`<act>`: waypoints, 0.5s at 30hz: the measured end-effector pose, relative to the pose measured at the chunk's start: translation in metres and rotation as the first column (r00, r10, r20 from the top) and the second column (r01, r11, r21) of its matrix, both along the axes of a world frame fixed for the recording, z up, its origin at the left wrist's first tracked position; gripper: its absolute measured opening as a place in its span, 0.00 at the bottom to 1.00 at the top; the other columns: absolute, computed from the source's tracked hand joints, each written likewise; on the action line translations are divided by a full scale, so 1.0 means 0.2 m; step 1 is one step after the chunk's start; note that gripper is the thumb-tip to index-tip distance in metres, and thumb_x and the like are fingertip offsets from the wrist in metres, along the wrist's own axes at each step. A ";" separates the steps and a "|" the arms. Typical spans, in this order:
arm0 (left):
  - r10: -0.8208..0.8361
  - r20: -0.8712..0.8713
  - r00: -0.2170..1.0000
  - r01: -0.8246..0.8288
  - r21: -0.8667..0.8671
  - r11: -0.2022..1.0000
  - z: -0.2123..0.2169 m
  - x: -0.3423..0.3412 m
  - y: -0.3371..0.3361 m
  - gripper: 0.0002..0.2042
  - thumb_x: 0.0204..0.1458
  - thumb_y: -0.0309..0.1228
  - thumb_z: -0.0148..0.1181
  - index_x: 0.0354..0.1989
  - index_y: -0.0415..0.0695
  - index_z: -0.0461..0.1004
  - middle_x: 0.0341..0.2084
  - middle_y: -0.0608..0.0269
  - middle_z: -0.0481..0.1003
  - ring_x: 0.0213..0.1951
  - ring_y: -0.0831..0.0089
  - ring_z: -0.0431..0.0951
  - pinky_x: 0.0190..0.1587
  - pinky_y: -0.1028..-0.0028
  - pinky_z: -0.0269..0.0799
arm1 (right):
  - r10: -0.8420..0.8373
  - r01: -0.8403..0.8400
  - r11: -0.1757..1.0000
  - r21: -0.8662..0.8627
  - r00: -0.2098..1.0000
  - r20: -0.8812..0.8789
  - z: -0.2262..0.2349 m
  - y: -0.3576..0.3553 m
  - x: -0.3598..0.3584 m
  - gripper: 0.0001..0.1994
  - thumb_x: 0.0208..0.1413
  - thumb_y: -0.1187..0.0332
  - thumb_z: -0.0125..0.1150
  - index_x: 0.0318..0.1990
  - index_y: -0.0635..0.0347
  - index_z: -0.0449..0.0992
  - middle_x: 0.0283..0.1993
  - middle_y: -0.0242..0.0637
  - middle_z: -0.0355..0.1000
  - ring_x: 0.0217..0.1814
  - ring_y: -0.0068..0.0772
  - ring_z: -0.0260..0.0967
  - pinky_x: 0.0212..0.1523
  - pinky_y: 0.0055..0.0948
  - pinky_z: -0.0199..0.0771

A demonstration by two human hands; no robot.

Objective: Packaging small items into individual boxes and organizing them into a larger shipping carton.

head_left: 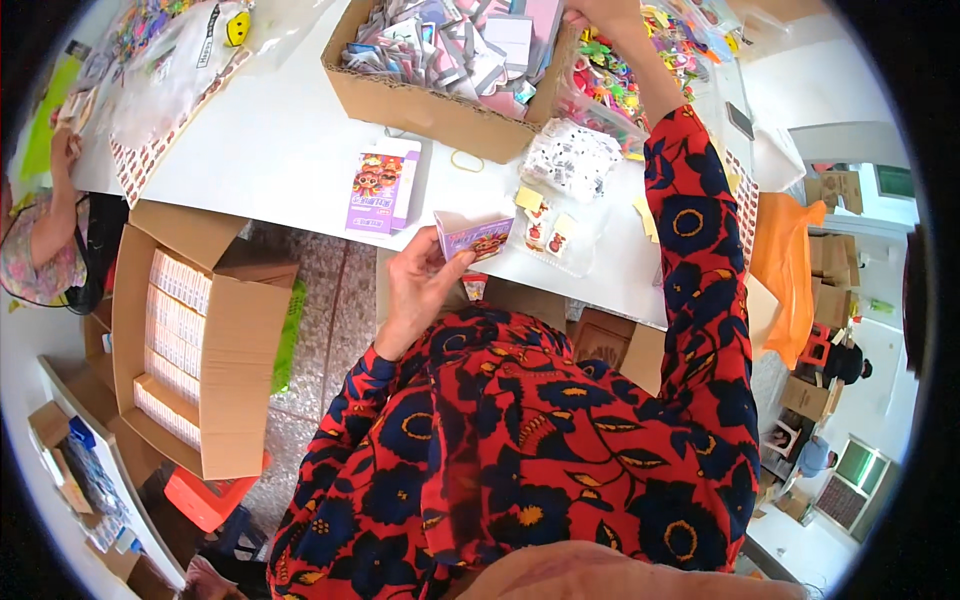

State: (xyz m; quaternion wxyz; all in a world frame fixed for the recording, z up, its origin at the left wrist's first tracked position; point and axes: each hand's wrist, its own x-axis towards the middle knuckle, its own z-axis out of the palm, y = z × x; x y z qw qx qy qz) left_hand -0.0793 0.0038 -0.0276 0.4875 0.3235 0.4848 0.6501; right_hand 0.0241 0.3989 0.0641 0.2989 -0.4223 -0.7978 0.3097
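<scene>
Above the table's near edge, my left hand (412, 285) is closed on a small purple printed box (485, 238), with the thumb on its front. My right hand (608, 14) reaches to the far side, at the right edge of a cardboard box full of small cards (430, 112). Its fingers are partly cut off by the picture's top, so any hold is unclear. Beside that hand stands a clear tub of colourful small trinkets (602, 85). A purple and white carton (378, 195) lies left of my left hand. Clear packets with small red figures (548, 240) lie to the right.
A pile of white packets with black specks (572, 158) and a rubber band (467, 161) lie on the white table (270, 150). At left, an open carton (235, 370) holds rows of boxes; another person's arm (62, 215) is near. An orange bag (785, 270) hangs at right.
</scene>
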 end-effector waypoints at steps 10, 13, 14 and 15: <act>-0.027 -0.086 0.996 0.028 0.009 1.000 0.06 0.04 0.05 0.13 0.51 0.20 0.58 0.45 0.33 0.69 0.35 0.62 0.76 0.38 0.80 0.74 0.42 0.79 0.71 | -0.045 0.055 0.998 0.027 0.956 -0.288 0.34 -0.47 0.22 0.05 0.55 0.73 0.51 0.34 0.65 0.70 0.24 0.36 0.72 0.23 0.24 0.71 0.23 0.20 0.70; -0.053 -0.118 0.992 0.055 0.018 0.998 0.08 0.07 0.07 0.13 0.51 0.20 0.58 0.44 0.33 0.69 0.34 0.63 0.76 0.37 0.80 0.75 0.40 0.80 0.71 | 0.009 -0.025 0.999 -0.033 0.915 -0.403 0.25 -0.45 0.27 0.05 0.56 0.73 0.52 0.37 0.65 0.71 0.25 0.37 0.72 0.25 0.24 0.71 0.25 0.21 0.72; -0.069 -0.126 0.990 0.073 0.021 0.997 0.09 0.08 0.08 0.13 0.51 0.20 0.58 0.44 0.33 0.69 0.34 0.63 0.76 0.37 0.80 0.75 0.40 0.80 0.71 | -0.005 -0.008 1.000 -0.030 0.912 -0.410 0.23 -0.42 0.27 0.05 0.56 0.73 0.52 0.37 0.65 0.71 0.25 0.37 0.72 0.25 0.24 0.71 0.25 0.21 0.72; -0.091 -0.132 0.987 0.094 0.019 0.995 0.09 0.10 0.08 0.13 0.51 0.20 0.58 0.45 0.33 0.69 0.34 0.63 0.76 0.37 0.80 0.75 0.41 0.80 0.71 | 0.038 -0.068 0.996 -0.053 0.896 -0.441 0.20 -0.38 0.28 0.05 0.56 0.73 0.52 0.37 0.64 0.71 0.24 0.36 0.72 0.25 0.24 0.71 0.25 0.22 0.72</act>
